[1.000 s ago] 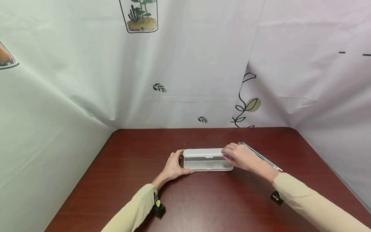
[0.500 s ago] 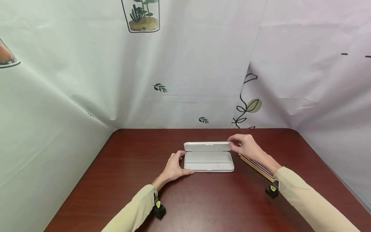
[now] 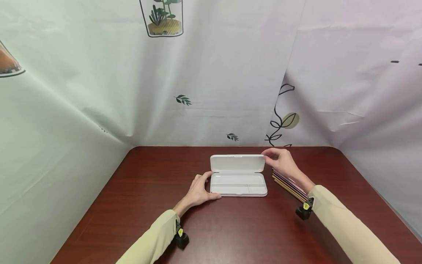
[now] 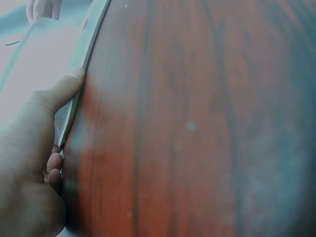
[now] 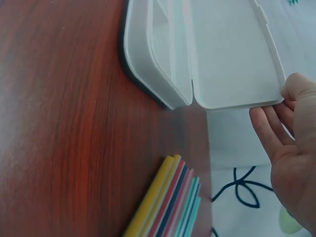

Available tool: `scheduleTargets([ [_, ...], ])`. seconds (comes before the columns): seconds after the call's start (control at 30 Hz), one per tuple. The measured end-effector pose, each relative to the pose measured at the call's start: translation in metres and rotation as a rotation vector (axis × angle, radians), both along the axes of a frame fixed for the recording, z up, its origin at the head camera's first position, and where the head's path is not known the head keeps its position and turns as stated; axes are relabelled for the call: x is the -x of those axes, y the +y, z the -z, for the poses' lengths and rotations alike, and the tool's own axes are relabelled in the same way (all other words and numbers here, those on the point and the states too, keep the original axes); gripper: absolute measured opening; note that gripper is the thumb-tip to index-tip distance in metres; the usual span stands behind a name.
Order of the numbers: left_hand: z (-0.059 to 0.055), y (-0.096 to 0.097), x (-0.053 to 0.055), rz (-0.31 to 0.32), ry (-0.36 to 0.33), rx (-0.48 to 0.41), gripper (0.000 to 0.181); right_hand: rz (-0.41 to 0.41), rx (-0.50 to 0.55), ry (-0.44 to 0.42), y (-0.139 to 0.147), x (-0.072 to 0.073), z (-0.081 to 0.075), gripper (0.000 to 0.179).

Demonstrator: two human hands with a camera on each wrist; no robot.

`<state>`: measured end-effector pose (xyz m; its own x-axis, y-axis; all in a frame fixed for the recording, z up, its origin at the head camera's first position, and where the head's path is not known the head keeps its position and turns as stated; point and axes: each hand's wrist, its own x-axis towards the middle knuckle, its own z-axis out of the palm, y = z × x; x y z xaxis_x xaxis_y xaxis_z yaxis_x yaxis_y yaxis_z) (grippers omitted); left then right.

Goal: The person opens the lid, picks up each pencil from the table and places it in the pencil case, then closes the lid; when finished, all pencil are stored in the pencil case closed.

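A white pencil case lies on the table with its lid raised nearly upright at the back. Dividers split the tray's front into a long and a short compartment. My left hand grips the case's left end, thumb along the front edge and fingers round the back corner. At the lid's right upper corner, my right hand pinches the rim between thumb and fingers, as the right wrist view shows. Just right of the case lie several coloured pencils, yellow, red, dark blue and teal, partly hidden beneath my right forearm in the head view.
The dark red-brown wooden table has rounded far corners. A pale cloth with printed plants hangs behind it and along both sides. A small black wrist device is strapped at my left sleeve, another at my right.
My right hand has lifted the lid up and back from partly open to nearly upright. More of the tray and pencils shows. My left hand keeps its grip on the case's left end.
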<state>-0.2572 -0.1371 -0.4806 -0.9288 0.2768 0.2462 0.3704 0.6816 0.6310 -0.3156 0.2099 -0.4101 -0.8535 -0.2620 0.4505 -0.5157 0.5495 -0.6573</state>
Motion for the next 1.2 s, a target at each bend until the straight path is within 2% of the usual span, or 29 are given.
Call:
scheduleTargets([
  [0.1, -0.002, 0.000, 0.000, 0.005, 0.001, -0.001, 0.089, 0.013, 0.041, -0.060, 0.002, 0.004, 0.003, 0.012],
  [0.33, -0.003, -0.001, -0.001, 0.011, 0.000, 0.005, 0.089, -0.019, 0.190, -0.228, 0.001, 0.011, 0.010, 0.022],
  [0.63, -0.003, -0.002, -0.001, 0.034, -0.013, 0.011, 0.089, 0.018, 0.237, -0.297, -0.002, 0.023, 0.013, 0.027],
  [0.9, -0.004, -0.002, -0.002, 0.041, -0.008, 0.015, 0.089, 0.068, 0.361, -0.394, -0.007, 0.027, 0.017, 0.030],
  [1.03, -0.005, -0.001, -0.003, 0.042, -0.001, 0.000, 0.089, 0.100, 0.395, -0.417, -0.009, 0.029, 0.019, 0.032],
  [1.2, -0.004, -0.001, -0.003, 0.043, -0.013, 0.015, 0.089, 0.100, 0.397, -0.414, -0.006, 0.025, 0.020, 0.032],
])
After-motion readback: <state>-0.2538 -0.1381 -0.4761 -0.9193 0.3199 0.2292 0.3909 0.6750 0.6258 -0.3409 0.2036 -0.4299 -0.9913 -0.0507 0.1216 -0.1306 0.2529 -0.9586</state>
